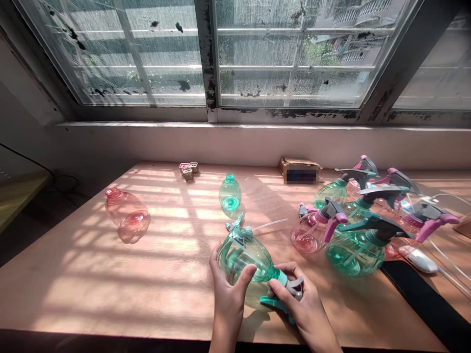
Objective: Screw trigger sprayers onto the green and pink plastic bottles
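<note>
A green transparent spray bottle (245, 255) lies tilted on the wooden table (110, 274) near its front edge. My left hand (228, 294) wraps round the bottle's body. My right hand (300, 304) grips the grey and teal trigger head (289, 289) at the bottle's neck. Just behind the bottle lies a loose spray head with a thin clear tube (257, 226).
An empty pink bottle (127, 214) lies at the left and an empty green bottle (230, 193) in the middle. Several finished spray bottles (362, 230) crowd the right side. Small clips (189, 170), a cardboard box (300, 169), a white cable and a black phone (423, 299) are also there.
</note>
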Action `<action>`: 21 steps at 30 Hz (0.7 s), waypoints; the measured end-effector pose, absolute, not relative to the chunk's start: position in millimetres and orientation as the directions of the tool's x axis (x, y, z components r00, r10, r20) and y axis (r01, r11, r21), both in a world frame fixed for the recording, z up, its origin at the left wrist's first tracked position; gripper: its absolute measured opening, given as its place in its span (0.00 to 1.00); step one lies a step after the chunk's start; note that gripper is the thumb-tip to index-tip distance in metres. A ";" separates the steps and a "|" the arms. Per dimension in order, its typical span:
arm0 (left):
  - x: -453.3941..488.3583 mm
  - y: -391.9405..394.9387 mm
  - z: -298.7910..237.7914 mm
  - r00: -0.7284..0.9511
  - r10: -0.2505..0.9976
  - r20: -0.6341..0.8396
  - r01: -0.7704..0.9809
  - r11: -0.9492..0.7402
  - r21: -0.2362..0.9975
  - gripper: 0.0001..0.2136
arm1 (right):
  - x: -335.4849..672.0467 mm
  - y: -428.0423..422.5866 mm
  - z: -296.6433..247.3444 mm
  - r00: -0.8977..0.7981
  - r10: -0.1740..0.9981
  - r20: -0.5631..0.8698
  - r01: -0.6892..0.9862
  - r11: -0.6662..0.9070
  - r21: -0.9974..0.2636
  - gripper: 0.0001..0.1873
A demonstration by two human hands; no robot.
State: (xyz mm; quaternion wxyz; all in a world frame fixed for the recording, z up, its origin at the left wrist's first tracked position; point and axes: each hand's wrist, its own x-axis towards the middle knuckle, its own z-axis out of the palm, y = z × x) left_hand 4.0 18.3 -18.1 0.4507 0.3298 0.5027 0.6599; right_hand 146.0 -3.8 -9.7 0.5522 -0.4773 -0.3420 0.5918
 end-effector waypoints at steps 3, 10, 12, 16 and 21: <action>5.0 17.7 -11.0 -0.352 0.936 -0.004 -0.258 -0.093 0.962 0.37 | 147.4 -3.1 -9.2 0.068 0.976 -0.207 -0.378 -0.167 -0.911 0.27; 3.7 19.1 -10.2 -0.291 0.957 0.022 -0.250 -0.098 0.963 0.38 | 151.2 -2.2 -10.7 0.090 0.971 -0.221 -0.379 -0.172 -0.909 0.27; 3.9 19.9 -11.9 -0.288 0.958 -0.001 -0.281 -0.084 0.956 0.42 | 151.2 -1.7 -11.5 0.110 0.971 -0.214 -0.362 -0.162 -0.918 0.27; 6.4 18.2 -7.6 -0.258 0.966 0.003 -0.312 -0.086 0.946 0.39 | 150.3 -1.0 -11.4 0.143 0.971 -0.191 -0.318 -0.138 -0.938 0.27; 9.5 13.4 0.9 -0.265 0.962 0.059 -0.290 -0.138 0.947 0.29 | 148.1 -1.2 -10.1 0.131 0.977 -0.169 -0.326 -0.118 -0.938 0.26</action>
